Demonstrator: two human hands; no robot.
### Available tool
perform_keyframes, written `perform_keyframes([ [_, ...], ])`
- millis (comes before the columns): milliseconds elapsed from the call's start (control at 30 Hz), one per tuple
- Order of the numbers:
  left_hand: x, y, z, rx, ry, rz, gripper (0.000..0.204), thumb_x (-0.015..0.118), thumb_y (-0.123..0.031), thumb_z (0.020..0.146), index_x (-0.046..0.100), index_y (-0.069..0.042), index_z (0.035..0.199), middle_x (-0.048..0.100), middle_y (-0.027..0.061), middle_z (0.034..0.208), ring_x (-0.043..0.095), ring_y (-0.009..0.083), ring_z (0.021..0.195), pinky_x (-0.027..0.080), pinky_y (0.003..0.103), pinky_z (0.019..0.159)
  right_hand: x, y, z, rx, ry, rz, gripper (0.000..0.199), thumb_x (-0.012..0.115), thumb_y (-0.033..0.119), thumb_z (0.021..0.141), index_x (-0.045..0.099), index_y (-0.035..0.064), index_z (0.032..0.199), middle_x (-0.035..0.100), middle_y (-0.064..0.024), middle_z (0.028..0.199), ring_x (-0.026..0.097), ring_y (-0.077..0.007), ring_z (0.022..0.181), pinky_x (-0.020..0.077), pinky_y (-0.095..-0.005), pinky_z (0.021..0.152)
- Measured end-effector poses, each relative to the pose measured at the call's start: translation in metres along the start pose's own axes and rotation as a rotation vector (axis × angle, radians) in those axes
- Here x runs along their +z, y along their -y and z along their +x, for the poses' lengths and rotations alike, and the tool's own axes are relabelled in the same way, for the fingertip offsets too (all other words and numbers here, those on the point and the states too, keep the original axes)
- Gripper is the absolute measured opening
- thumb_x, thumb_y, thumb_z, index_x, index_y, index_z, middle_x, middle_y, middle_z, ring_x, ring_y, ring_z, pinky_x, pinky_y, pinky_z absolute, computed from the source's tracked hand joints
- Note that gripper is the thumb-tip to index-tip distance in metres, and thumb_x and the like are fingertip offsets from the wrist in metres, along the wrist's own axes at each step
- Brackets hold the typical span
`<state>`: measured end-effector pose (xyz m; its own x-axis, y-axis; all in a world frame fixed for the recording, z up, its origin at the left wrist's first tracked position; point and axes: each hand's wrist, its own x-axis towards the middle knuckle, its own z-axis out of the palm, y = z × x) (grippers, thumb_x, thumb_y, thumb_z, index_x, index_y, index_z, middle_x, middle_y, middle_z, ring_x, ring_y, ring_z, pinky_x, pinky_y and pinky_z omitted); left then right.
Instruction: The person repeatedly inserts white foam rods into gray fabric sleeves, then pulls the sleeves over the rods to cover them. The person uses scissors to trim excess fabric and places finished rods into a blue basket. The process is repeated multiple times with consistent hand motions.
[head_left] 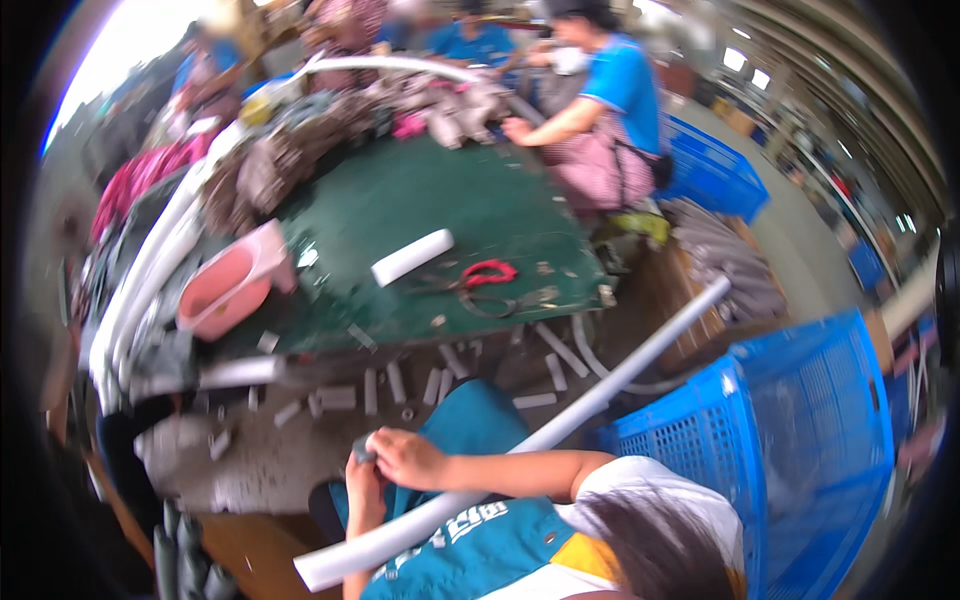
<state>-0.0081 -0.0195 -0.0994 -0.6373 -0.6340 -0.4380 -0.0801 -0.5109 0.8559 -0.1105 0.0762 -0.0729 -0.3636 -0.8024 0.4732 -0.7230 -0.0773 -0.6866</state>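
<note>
Grey piece (364,450), lower centre of frame: blurred, partly covered by fingers, form unclear. Right hand (408,460): fingers closed on it, forearm level from the right, crossing over white tube (610,383). Left hand (364,488): raised just below, fingers mostly hidden, grip not discernible; tube hides part of forearm.

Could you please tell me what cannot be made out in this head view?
Hard to tell in the head view:
- Small grey piece: blurred, partly covered by fingers; its exact shape and each hand's grip are unclear.
- Left hand: partly hidden behind the right hand.
- Long white rod: partly hidden by the right forearm.
- White offcuts: too small, blurred.
</note>
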Motion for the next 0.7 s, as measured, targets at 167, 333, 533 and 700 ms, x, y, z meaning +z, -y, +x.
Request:
perform_keyframes([
  [167, -0.002, -0.007, 0.004, 0.488, -0.095, 1.090, 0.017, 0.058, -0.014, 0.086, 0.060, 0.002, 0.092, 0.066, 0.0221, 0.081, 0.066, 0.0401, 0.076, 0.050, 0.047, 0.066, 0.002, -0.011, -0.007, 0.193, 0.186, -0.151, 0.021, 0.060, 0.012, 0.080, 0.053, 0.0023, 0.097, 0.061, -0.0161, 0.090, 0.065, -0.0357, 0.084, 0.0529, -0.0441, 0.070],
  [333, 0.013, -0.021, -0.009, 0.428, -0.075, 1.556, 0.020, 0.061, -0.017, 0.083, 0.061, 0.002, 0.079, 0.065, 0.0225, 0.074, 0.063, 0.0425, 0.071, 0.049, 0.049, 0.063, 0.005, -0.025, -0.005, 0.228, 0.179, -0.273, 0.017, 0.061, 0.012, 0.077, 0.057, 0.0013, 0.089, 0.065, -0.0191, 0.070, 0.068, -0.0364, 0.071, 0.0538, -0.0462, 0.062],
  [533, 0.000, -0.003, 0.009, 0.332, 0.014, 0.786, 0.005, 0.055, 0.002, 0.075, 0.053, 0.003, 0.079, 0.059, 0.0202, 0.067, 0.052, 0.0321, 0.057, 0.044, 0.040, 0.057, 0.001, -0.014, 0.000, 0.274, 0.234, -0.230, 0.030, 0.065, 0.013, 0.074, 0.051, 0.0012, 0.098, 0.065, -0.0180, 0.071, 0.067, -0.0363, 0.069, 0.0530, -0.0459, 0.060],
  [700, 0.011, -0.018, -0.003, 0.629, -0.311, 1.116, 0.019, 0.064, -0.001, 0.071, 0.045, -0.002, 0.072, 0.056, 0.0205, 0.064, 0.055, 0.0415, 0.059, 0.044, 0.045, 0.055, 0.003, -0.005, 0.001, 0.322, 0.158, -0.164, 0.047, 0.064, 0.015, 0.075, 0.047, -0.0028, 0.115, 0.066, -0.0194, 0.078, 0.067, -0.0372, 0.075, 0.0529, -0.0481, 0.063],
])
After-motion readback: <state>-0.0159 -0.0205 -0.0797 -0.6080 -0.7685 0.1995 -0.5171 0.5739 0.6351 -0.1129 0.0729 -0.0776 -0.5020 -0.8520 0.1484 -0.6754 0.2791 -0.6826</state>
